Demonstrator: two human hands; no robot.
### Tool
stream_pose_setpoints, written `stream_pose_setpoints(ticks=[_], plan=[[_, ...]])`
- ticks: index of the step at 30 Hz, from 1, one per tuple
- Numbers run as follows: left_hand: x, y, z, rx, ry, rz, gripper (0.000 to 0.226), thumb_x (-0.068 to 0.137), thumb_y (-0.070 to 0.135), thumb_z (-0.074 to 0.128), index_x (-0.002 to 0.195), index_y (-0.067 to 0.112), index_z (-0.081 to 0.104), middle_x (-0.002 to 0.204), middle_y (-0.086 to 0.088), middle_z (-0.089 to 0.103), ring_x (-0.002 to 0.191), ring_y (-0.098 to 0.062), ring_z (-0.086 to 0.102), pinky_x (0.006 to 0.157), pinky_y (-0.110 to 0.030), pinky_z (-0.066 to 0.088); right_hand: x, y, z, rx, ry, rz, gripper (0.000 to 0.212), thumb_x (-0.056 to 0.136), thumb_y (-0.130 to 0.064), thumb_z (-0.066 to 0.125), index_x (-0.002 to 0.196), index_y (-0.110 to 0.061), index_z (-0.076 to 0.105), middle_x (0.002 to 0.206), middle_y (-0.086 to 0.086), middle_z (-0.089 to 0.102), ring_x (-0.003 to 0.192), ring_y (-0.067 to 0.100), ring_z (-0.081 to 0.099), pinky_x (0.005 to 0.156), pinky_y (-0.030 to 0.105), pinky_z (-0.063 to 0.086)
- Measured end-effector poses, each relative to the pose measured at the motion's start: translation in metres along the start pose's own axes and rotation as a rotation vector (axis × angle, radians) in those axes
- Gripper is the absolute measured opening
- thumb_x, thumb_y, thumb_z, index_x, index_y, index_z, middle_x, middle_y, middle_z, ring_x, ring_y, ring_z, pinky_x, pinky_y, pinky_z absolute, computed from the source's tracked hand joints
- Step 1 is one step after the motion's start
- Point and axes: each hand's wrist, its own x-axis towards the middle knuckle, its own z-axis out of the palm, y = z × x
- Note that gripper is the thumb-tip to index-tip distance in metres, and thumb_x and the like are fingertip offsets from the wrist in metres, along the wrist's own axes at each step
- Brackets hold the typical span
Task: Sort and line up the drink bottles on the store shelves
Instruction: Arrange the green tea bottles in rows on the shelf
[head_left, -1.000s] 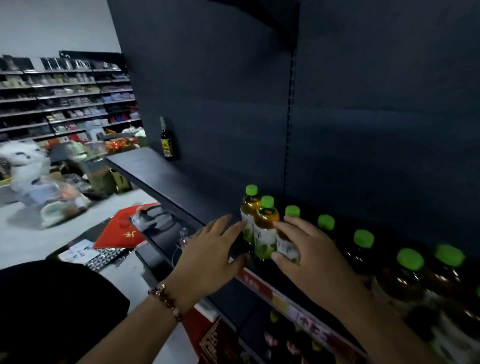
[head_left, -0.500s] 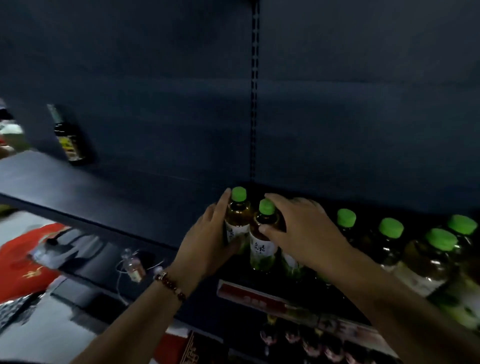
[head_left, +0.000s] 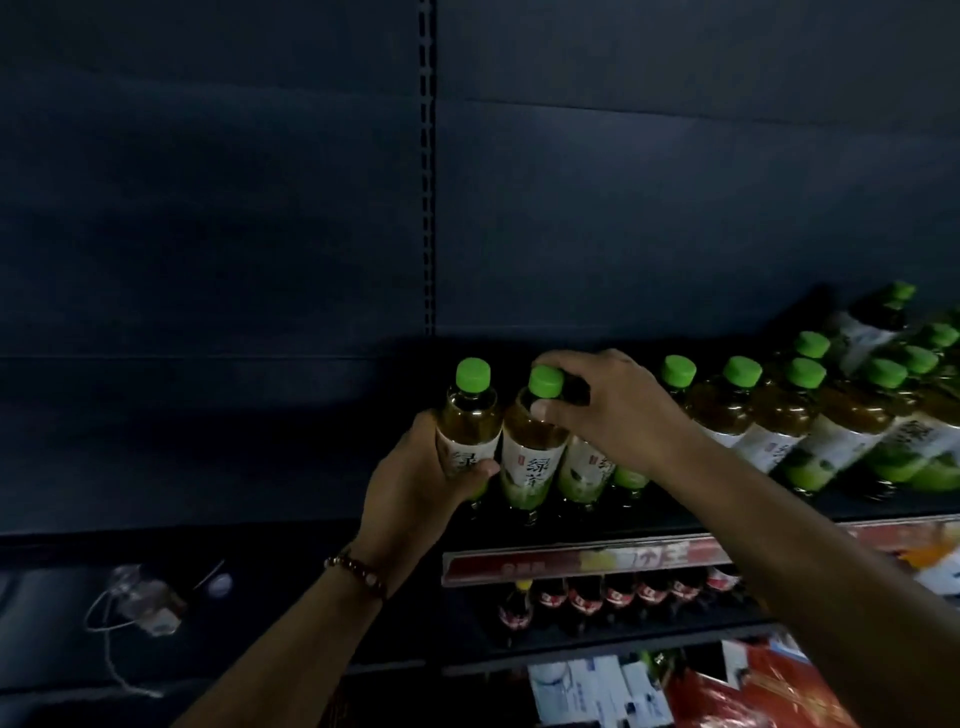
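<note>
Left hand (head_left: 415, 483) grips end bottle (head_left: 469, 415); bare shelf (head_left: 208, 467) leftward.

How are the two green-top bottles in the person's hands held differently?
The leftmost bottle is held low, around its label, by the left hand; the second bottle is pinched up at its cap and neck by the right hand. The leftmost bottle's cap is fully bare; the second bottle's cap has fingers curled over it. The leftmost bottle ends the row; the second bottle has neighbours both sides. Both have green caps, amber tea and white-green labels.
</note>
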Motion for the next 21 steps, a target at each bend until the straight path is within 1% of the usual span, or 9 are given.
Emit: stream_pose_setpoints(ticks=[4,6,8,10,12,15,16,18,21], plan=[[-0.007,-0.003,0.003,0.046,0.036,0.033,0.059,0.070,0.058,0.076,0.116,0.032,0.050,0.104,0.016,0.058,0.088,0.003,0.057,0.070,-0.021,0.048,0.000,0.001,0.002,0.006,0.004,0.008,0.049,0.088,-0.040,0.068,0.134,-0.037,0.054,0.091,-0.032,0.036,0.119,0.014,0.045,0.107,0.046,0.036],[-0.010,-0.009,0.006,0.009,0.000,0.037,0.064,0.068,0.056,0.078,0.121,0.034,0.048,0.108,0.015,0.057,0.093,0.001,0.058,0.075,-0.025,0.052,0.000,0.002,0.003,0.016,0.007,0.023,0.048,0.087,-0.042,0.068,0.133,-0.040,0.054,0.098,-0.026,0.044,0.121,0.013,0.044,0.107,0.046,0.036],[-0.013,-0.019,0.011,-0.038,-0.057,0.053,0.073,0.067,0.049,0.082,0.128,0.036,0.045,0.116,0.016,0.059,0.105,-0.002,0.059,0.085,-0.029,0.055,0.001,0.003,0.004,0.031,0.015,0.033,0.048,0.086,-0.045,0.067,0.132,-0.043,0.053,0.112,-0.012,0.052,0.122,0.014,0.044,0.107,0.047,0.036],[-0.017,-0.027,0.012,-0.046,-0.090,0.057,0.072,0.071,0.036,0.083,0.132,0.035,0.043,0.121,0.018,0.060,0.111,0.000,0.058,0.090,-0.021,0.051,0.001,0.003,0.005,0.039,0.019,0.046,0.049,0.087,-0.046,0.067,0.133,-0.044,0.052,0.117,-0.006,0.052,0.122,0.015,0.044,0.108,0.047,0.036],[-0.021,-0.031,0.010,-0.039,-0.091,0.056,0.066,0.076,0.030,0.081,0.132,0.034,0.045,0.119,0.018,0.063,0.107,0.004,0.059,0.085,-0.008,0.046,0.000,0.001,0.004,0.026,0.017,0.046,0.049,0.088,-0.045,0.066,0.135,-0.043,0.051,0.115,-0.009,0.049,0.123,0.015,0.043,0.109,0.046,0.035],[-0.021,-0.031,0.006,-0.029,-0.103,0.075,0.068,0.077,0.031,0.081,0.134,0.032,0.044,0.119,0.018,0.064,0.106,0.004,0.059,0.083,-0.008,0.046,-0.004,-0.004,0.003,0.014,0.003,0.034,0.049,0.090,-0.041,0.065,0.137,-0.039,0.050,0.106,-0.019,0.044,0.124,0.014,0.040,0.109,0.044,0.034],[-0.022,-0.030,0.005,-0.034,-0.111,0.074,0.069,0.077,0.032,0.081,0.135,0.032,0.043,0.119,0.018,0.064,0.107,0.003,0.060,0.084,-0.009,0.047,-0.004,-0.004,0.004,0.010,0.003,0.035,0.049,0.091,-0.040,0.064,0.138,-0.039,0.049,0.107,-0.018,0.043,0.125,0.014,0.040,0.110,0.044,0.033],[-0.023,-0.028,0.004,-0.078,-0.140,0.053,0.081,0.076,0.034,0.081,0.142,0.036,0.034,0.127,0.018,0.060,0.115,0.001,0.057,0.091,-0.017,0.049,-0.005,-0.005,0.005,-0.001,0.005,0.049,0.050,0.092,-0.041,0.063,0.140,-0.040,0.047,0.110,-0.014,0.040,0.126,0.016,0.039,0.111,0.043,0.032],[-0.026,-0.013,-0.009,-0.140,-0.139,0.059,0.108,0.076,0.045,0.078,0.151,0.046,0.000,0.151,0.013,0.038,0.133,-0.002,0.042,0.106,-0.032,0.043,-0.008,-0.002,0.006,-0.024,0.012,0.045,0.052,0.093,-0.044,0.061,0.141,-0.043,0.043,0.113,-0.011,0.037,0.125,0.016,0.039,0.110,0.040,0.033]])
